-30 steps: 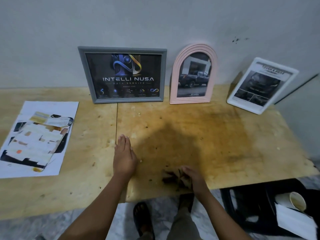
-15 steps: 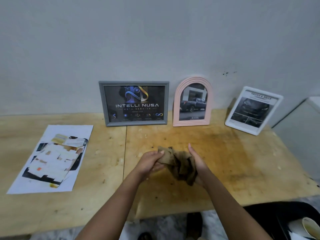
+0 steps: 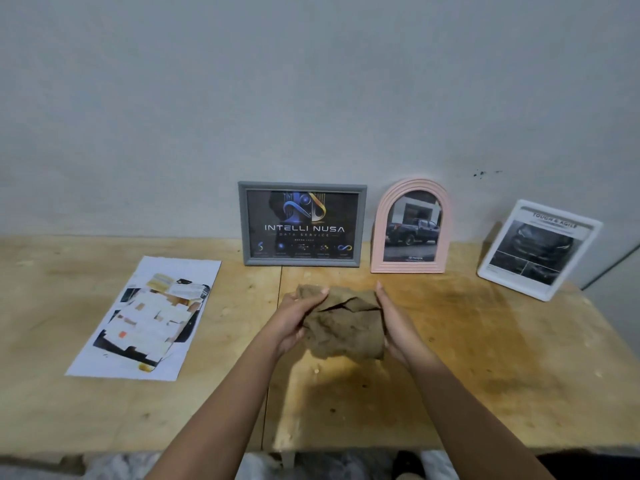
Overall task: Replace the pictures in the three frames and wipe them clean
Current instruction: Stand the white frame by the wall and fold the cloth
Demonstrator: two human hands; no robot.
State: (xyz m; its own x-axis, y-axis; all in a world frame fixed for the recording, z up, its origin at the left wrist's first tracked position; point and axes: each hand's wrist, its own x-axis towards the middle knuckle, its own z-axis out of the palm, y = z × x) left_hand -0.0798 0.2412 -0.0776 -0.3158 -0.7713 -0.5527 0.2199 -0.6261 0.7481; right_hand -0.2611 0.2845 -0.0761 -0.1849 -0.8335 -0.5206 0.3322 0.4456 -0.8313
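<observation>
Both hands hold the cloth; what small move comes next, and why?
Likely carry the cloth to the grey frame and begin wiping: the left hand grips it, the right hand supports it, just before that frame, which already holds a picture.

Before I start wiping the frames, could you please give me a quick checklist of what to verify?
1. Brown cloth in hand: ok; the left hand grips it and the right hand supports its other side.
2. Cloth spread flat for wiping: not ok; it is crumpled.
3. Grey frame upright with a picture in it: ok.
4. Pink arched frame upright with a picture in it: ok.
5. White frame standing with a picture in it: ok; it leans back, turned at an angle.
6. Loose prints out of the way: ok; they lie flat on the wooden table, left of the frames.
</observation>
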